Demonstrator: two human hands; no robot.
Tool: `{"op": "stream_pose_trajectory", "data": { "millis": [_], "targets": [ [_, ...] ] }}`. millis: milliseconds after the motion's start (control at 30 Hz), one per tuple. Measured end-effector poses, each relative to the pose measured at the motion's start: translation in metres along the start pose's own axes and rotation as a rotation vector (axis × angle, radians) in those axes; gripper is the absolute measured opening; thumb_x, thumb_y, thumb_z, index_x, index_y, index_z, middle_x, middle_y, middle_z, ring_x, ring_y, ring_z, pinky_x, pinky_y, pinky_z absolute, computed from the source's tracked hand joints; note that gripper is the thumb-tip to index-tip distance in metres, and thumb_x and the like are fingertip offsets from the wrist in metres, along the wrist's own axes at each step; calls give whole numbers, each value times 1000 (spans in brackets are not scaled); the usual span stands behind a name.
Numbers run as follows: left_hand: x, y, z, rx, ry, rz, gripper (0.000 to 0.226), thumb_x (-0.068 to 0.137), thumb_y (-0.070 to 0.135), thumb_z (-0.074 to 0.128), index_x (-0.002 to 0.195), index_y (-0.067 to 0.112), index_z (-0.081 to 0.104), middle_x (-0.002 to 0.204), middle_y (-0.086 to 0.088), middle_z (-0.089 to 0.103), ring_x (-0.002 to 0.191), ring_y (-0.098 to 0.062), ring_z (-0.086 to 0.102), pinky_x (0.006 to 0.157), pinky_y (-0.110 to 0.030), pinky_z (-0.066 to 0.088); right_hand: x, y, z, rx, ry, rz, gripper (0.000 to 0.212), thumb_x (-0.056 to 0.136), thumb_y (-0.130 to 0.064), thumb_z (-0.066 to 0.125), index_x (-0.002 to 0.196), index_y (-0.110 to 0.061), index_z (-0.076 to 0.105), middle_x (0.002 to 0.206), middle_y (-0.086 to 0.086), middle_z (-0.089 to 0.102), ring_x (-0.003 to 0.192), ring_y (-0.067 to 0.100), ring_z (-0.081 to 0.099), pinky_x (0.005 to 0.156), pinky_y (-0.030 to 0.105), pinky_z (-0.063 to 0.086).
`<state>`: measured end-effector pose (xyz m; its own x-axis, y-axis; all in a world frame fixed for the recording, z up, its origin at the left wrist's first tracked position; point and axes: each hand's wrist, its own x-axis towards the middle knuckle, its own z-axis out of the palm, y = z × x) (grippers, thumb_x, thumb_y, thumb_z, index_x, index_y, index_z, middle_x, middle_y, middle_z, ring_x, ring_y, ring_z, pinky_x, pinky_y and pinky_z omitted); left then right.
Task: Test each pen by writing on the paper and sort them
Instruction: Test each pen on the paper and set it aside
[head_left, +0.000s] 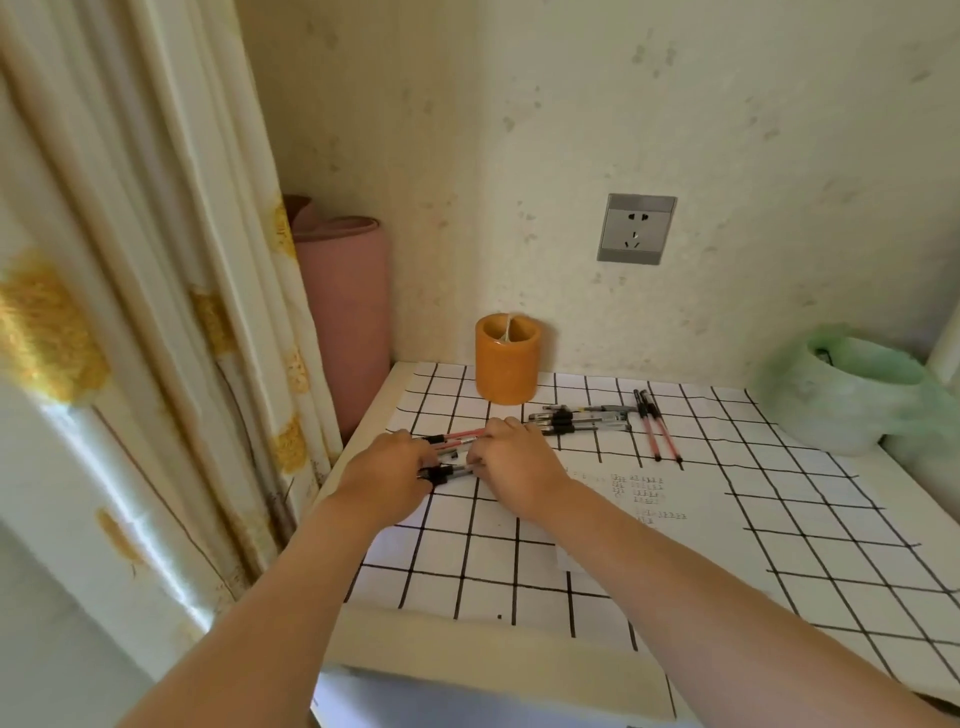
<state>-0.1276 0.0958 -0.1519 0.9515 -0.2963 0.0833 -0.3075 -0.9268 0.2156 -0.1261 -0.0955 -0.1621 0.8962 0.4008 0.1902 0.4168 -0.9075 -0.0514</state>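
Left hand (395, 462) and right hand (511, 457) both curl round the pen bunch (449, 457) at the left edge of the table (779, 525)
I read that as gathering untested ones; green bag (852, 395) and orange cup (506, 358) well clear, paper (641, 496) just right of the hands, black pens (576, 421) and red pair (657, 431) sorted behind it

On the table (779, 545), a cup (507, 361) stands at twelve o'clock, a pile of pens (576, 420) at one, a bin (852, 389) at three, a bunch of pens (449, 441) at ten.
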Motion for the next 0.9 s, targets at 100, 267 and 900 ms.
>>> {"op": "stream_pose_trajectory", "data": {
  "millis": [100,267,900],
  "targets": [
    [-1,-2,1,-16,55,-2,31,88,29,66,119,30,62,112,4,54,107,-15,46,83,-26,44,2,2,-3,73,17,21,21,97,-28,58,116,-23,67,115,2,56,110,23,51,98,40,38],
    [2,3,-17,-110,112,-1,19,91,35,62,109,33,65,98,9,65,89,-11,56,77,-30,50,-1,5,-22,210,155,39,9,96,-21,59,101,-21,68,98,-3,64,91,17,59,87,41,47],
    [-11,105,-25,-470,-38,198,8,92,35,62,94,30,68,83,11,63,74,-3,54,69,-26,45,-99,45,-91,196,-25,158,14,100,-31,51,98,-26,64,84,-7,63,79,16,59,68,36,49]
  ]
}}
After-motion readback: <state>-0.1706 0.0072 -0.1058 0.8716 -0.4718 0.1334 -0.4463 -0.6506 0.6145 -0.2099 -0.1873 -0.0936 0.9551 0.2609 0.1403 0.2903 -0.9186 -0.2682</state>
